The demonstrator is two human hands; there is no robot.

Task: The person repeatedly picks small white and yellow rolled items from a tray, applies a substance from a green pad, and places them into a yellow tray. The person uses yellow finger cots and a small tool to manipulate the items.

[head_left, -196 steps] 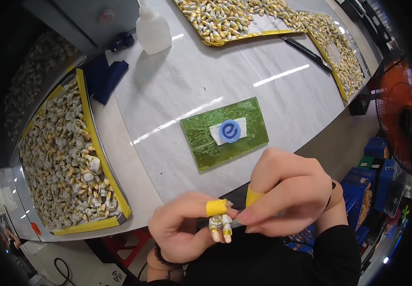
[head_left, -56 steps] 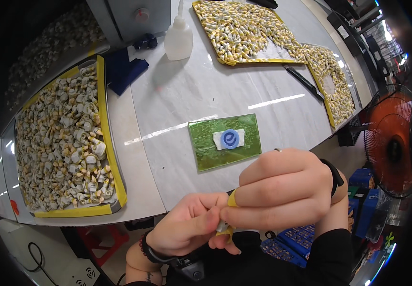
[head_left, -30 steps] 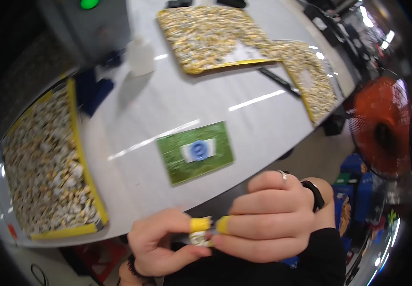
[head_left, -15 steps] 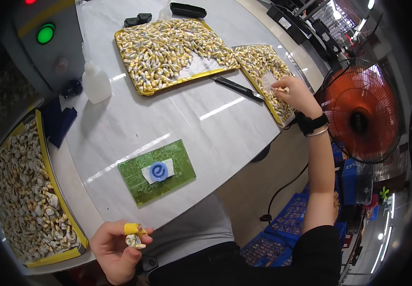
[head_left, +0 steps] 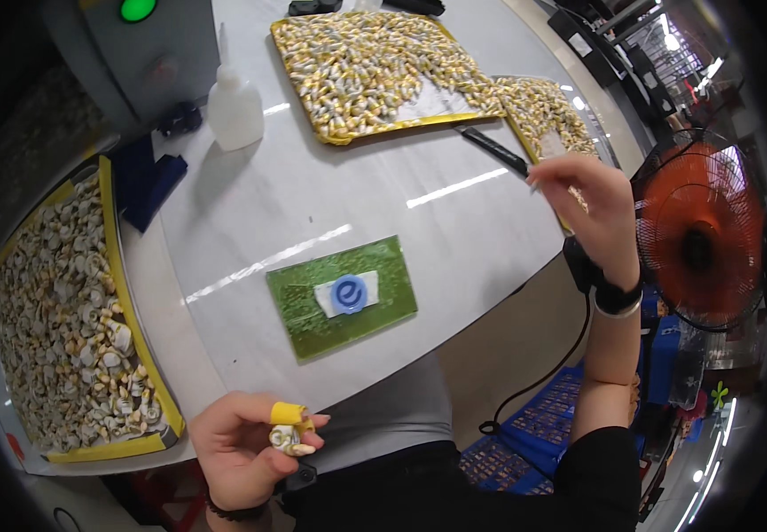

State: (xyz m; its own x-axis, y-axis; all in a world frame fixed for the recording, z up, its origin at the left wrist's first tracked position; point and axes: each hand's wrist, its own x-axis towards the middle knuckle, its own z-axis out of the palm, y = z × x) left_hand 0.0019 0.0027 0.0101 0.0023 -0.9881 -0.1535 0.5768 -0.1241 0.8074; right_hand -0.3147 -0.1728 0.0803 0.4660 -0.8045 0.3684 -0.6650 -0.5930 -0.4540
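My left hand (head_left: 237,448), with a yellow cover on one finger, is closed round a small white figurine-like piece (head_left: 284,440) with gold-yellow marks. It is just off the table's near edge. My right hand (head_left: 594,208) is closed in a pinch over the table's right side, with a tiny pale piece (head_left: 534,185) barely showing at its fingertips. Beside that hand is a yellow-edged tray (head_left: 525,137) of small white-and-yellow pieces. Between my hands lies a green rectangular plate (head_left: 392,324). On it are a white pad and a blue round cap (head_left: 349,294) with a dark swirl.
A larger yellow-rimmed tray (head_left: 419,124) of pointed pieces lies at the back. A black-handled cutter (head_left: 494,151) is before it. At left stand a white squeeze bottle (head_left: 234,111) and a tray of figurine pieces (head_left: 55,310). An orange fan (head_left: 698,239) is at right.
My right hand has come away from the pieces in the right tray, toward me, still pinched. My left hand keeps its hold on the figurine piece. The whole view has shifted.
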